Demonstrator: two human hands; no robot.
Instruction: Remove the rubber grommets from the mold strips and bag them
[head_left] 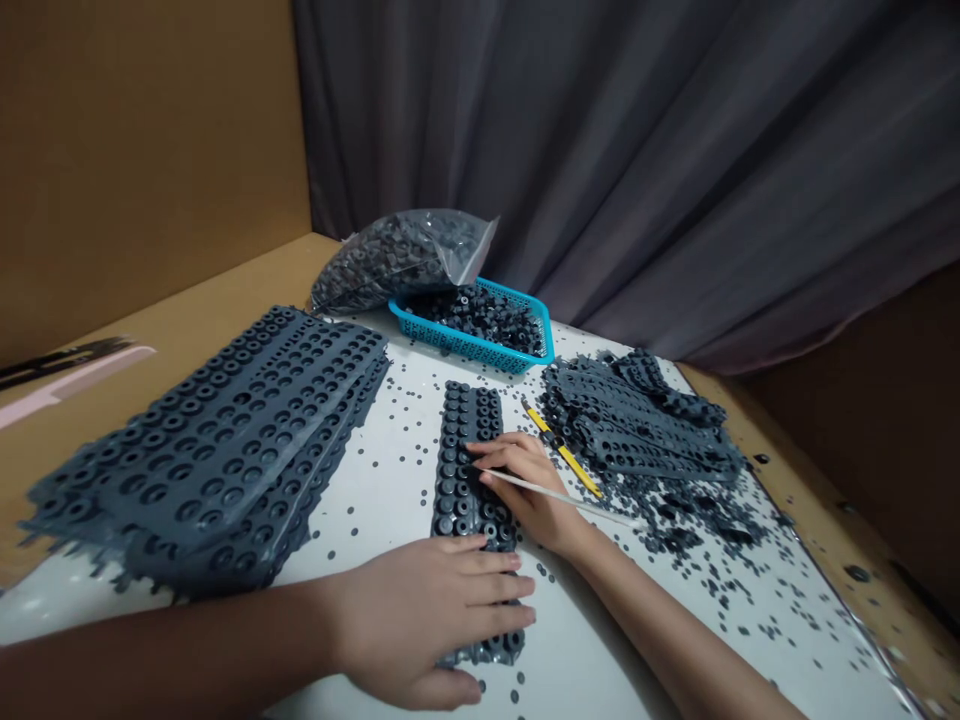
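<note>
A narrow dark rubber sheet of moulded round parts lies lengthwise on the white board. Flat across its near end rests my left hand, fingers stretched out and spread. My right hand is over the middle of the sheet, its fingers closed on a thin white stick. The tip of the stick is at the fingertips near the sheet; whether it touches a part I cannot tell. Just right of that hand lies a yellow cutter knife.
Stacked moulded sheets lie on the left. A blue basket of small dark parts stands at the back, with a filled clear bag against it. Trimmed sheets are heaped right, amid scattered small discs. A pink strip lies far left.
</note>
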